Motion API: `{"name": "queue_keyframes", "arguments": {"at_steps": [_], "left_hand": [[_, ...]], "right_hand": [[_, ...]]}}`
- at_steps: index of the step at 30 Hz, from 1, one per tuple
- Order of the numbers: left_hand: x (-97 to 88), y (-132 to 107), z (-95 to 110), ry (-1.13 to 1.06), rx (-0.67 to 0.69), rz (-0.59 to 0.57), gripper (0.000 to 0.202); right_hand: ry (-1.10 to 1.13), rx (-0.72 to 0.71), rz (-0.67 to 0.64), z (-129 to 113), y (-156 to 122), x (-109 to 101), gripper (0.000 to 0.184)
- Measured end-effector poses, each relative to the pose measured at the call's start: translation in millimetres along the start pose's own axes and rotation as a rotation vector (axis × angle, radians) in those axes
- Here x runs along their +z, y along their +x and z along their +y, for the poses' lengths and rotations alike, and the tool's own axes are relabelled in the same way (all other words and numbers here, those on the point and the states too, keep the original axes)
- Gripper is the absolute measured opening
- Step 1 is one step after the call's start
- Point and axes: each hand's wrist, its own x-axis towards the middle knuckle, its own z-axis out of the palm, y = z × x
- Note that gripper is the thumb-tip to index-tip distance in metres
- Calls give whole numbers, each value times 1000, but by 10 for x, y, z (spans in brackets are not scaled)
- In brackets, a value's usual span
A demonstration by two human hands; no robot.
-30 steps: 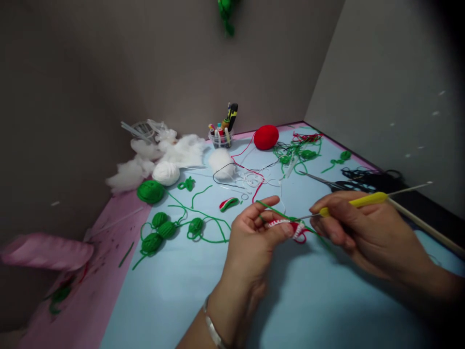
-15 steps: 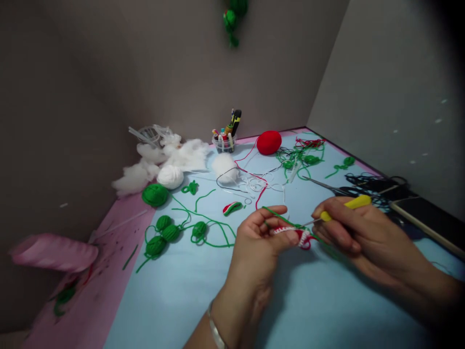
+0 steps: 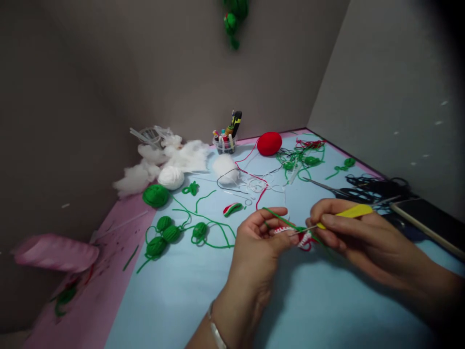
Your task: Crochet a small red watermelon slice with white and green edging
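My left hand (image 3: 263,245) pinches a small red and white crochet piece (image 3: 304,239) between thumb and fingers, with green yarn (image 3: 275,215) running over its forefinger. In my right hand (image 3: 350,232) is a crochet hook with a yellow handle (image 3: 347,216). Its thin metal shaft reaches left to the piece's upper edge, by the green yarn there. The hook's tip is too small to make out near my left thumb. Beyond my left hand lies a small finished-looking crochet piece in red, white and green (image 3: 232,209).
Green yarn balls (image 3: 170,233) and loose strands lie to the left, white stuffing (image 3: 187,156) and a white yarn ball (image 3: 171,178) behind them. A red yarn ball (image 3: 269,144) and a pen cup (image 3: 224,144) stand at the back. Scissors (image 3: 329,188) and a phone (image 3: 428,225) are at right.
My right hand has turned a little and shifted slightly left, so the hook's shaft lies further across the crochet piece. My left hand stays nearly in place.
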Motion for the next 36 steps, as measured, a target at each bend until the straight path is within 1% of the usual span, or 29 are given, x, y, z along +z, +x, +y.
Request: {"name": "queue_keyframes", "arguments": {"at_steps": [3, 5, 6, 8, 10, 11, 13, 24, 26, 28, 29, 31, 34, 36], "left_hand": [[19, -3, 2, 4, 3, 11, 41], [36, -11, 7, 8, 2, 30, 46], [43, -17, 9, 10, 2, 39, 52], [54, -27, 14, 17, 0, 49, 69], [60, -32, 20, 26, -4, 45, 87], [61, -33, 22, 31, -5, 37, 93], [61, -30, 25, 36, 0, 27, 96], [49, -27, 15, 70, 44, 41, 86], [49, -24, 22, 80, 44, 44, 85], [53, -22, 28, 90, 51, 49, 83], [56, -21, 30, 97, 56, 55, 81], [64, -21, 31, 114, 67, 79, 76], [76, -20, 33, 142, 81, 124, 67], [80, -20, 38, 156, 87, 144, 63]], "right_hand": [[-131, -131, 23, -23, -25, -32, 31], [-269, -208, 37, -49, -44, -63, 32], [-340, -243, 47, -62, -53, -79, 32], [-458, -299, 75, -85, -66, -106, 32], [-513, -345, 111, -98, -71, -121, 34], [-528, -361, 128, -100, -71, -125, 34], [-546, -386, 151, -99, -70, -129, 34], [-578, -465, 209, -74, -84, -118, 32], [-594, -511, 224, -73, -85, -112, 29], [-628, -572, 227, -67, -94, -100, 20], [-661, -611, 212, -61, -102, -91, 13], [-748, -715, 135, -50, -123, -69, 4], [-862, -908, -22, -49, -152, -36, 14], [-908, -1007, -79, -74, -156, -19, 18]]}}
